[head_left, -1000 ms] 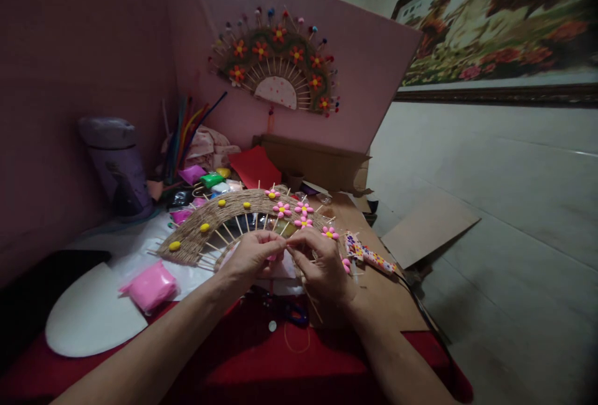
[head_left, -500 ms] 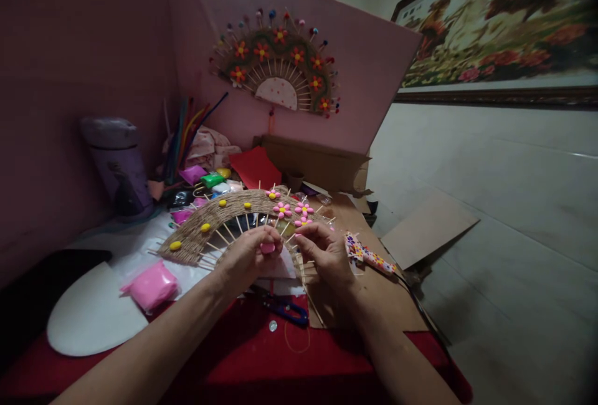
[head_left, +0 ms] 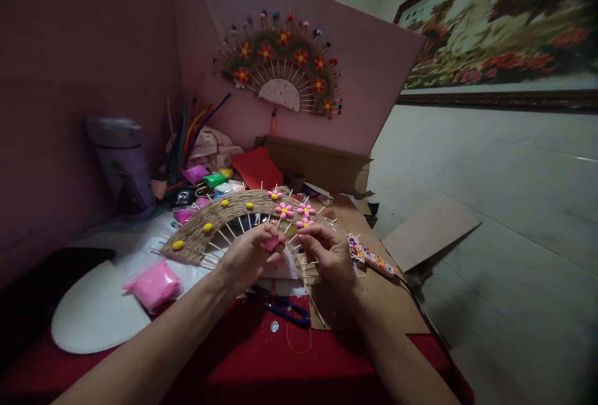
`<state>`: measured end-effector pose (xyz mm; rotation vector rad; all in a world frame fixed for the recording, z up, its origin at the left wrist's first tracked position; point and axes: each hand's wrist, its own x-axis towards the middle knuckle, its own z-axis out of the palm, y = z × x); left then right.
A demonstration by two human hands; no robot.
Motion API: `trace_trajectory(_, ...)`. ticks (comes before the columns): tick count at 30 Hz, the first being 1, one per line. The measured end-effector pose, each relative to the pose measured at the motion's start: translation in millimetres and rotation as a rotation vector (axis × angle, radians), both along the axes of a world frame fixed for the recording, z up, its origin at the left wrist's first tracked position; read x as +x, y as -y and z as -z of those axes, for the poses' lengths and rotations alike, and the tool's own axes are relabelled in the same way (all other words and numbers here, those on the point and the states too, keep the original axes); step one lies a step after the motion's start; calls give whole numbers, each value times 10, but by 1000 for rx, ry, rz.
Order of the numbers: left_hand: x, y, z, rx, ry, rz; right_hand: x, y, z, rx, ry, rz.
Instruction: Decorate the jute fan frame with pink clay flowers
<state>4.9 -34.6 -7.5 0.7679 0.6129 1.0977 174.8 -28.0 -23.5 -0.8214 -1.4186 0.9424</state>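
Observation:
A woven twine fan [head_left: 194, 238] on thin sticks lies on the table, with several yellow clay dots on its left part and pink flowers with yellow centres [head_left: 284, 210] on its right part. In front of it my left hand [head_left: 252, 252] is closed on a lump of pink clay [head_left: 272, 243]. My right hand [head_left: 329, 254] pinches a small pink bit [head_left: 301, 236] between thumb and finger, just below the lowest flower, over the fan's right side. A bag of pink clay [head_left: 155, 285] rests to the left of my left forearm.
Blue-handled scissors [head_left: 287, 310] lie in front of the hands. On cardboard [head_left: 387, 303] at right is a flower-patterned tool [head_left: 374, 260] with a cord. A white half-disc [head_left: 98, 311] and purple tumbler [head_left: 122, 168] stand left. Behind, a finished fan [head_left: 283, 75] hangs on a pink board.
The pink lump in my left hand has turned and shows between the fingers at a different angle. The whole view has shifted slightly. My right hand keeps its pinch.

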Motion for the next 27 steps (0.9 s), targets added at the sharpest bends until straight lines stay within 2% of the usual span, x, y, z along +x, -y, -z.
trace_trajectory(7,32,-11,5,20,-23,-27,11,16,-9,19,-2,-4)
trace_trajectory(19,6,-24,31,3,20,37,6,40,-31,23,-5,4)
trace_trajectory(27,12,-8,26,-14,57,-13,3,41,-23,44,20,25)
